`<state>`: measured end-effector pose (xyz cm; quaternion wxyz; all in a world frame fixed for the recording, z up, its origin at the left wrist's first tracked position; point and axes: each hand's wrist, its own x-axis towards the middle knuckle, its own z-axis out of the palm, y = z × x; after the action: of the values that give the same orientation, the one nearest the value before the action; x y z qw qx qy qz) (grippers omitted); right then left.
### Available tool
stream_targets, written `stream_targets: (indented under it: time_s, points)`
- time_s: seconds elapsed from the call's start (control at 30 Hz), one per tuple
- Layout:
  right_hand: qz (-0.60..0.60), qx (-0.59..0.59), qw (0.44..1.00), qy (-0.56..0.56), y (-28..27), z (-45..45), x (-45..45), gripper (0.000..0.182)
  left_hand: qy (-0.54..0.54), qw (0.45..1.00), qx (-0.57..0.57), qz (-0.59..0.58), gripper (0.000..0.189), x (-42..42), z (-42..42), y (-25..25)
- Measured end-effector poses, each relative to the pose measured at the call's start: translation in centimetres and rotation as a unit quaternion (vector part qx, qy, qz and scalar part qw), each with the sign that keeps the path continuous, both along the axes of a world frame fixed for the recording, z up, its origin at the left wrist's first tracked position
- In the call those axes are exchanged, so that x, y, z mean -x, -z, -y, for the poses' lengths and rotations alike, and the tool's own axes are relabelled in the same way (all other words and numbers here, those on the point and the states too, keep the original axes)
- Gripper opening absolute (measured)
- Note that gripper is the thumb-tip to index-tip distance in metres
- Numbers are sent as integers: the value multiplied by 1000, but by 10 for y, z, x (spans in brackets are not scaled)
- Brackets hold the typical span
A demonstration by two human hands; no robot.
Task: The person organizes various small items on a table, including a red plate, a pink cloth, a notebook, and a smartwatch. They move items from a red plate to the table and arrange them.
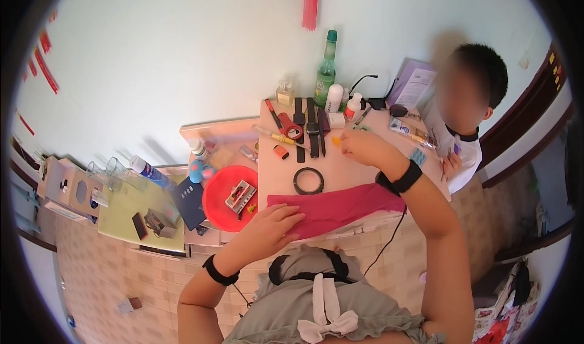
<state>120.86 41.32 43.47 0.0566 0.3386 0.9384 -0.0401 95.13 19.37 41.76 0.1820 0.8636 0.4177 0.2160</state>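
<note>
My left hand (273,227) lies palm down on the left end of a magenta cloth (337,207), fingers slightly apart. The cloth is spread along the front edge of the pink tabletop (351,172). Over the table's middle, my right hand (372,148) has its fingers curled downward. A small yellow object (336,141) is right at those fingertips; whether they grip it I cannot tell. Left of this hand, two black-strapped watches (312,128) (299,119) lie side by side near a black pen (321,138). A roll of tape (308,181) rests just behind the cloth.
At the back stand a green glass bottle (325,77), white bottles (353,106) and a perfume bottle (285,93). A red tray (214,207) holding a cassette-like item (241,197) sits at left. Another person (463,129) is at the right edge. Cables hang from both my wristbands.
</note>
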Motion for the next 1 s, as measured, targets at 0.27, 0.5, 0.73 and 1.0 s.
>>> stream_targets:
  time_s: [0.27, 0.5, 0.73, 1.0]
  points:
    - [-163, -20, 982, -97, -8, -10, 7, 24, -31, 997, -57, -49, 46, -22, -15, 16]
    - [-119, -31, 979, -161, 5, -14, 40, 28, -52, 998, 18, -12, 39, -11, -26, -45]
    - [-66, -53, 983, -166, -15, 2, 23, 40, -93, 995, 20, 15, 36, 3, -84, -70]
    - [-161, -34, 979, -117, 16, -19, -2, 29, -119, 990, 39, -71, 31, 5, -169, -11]
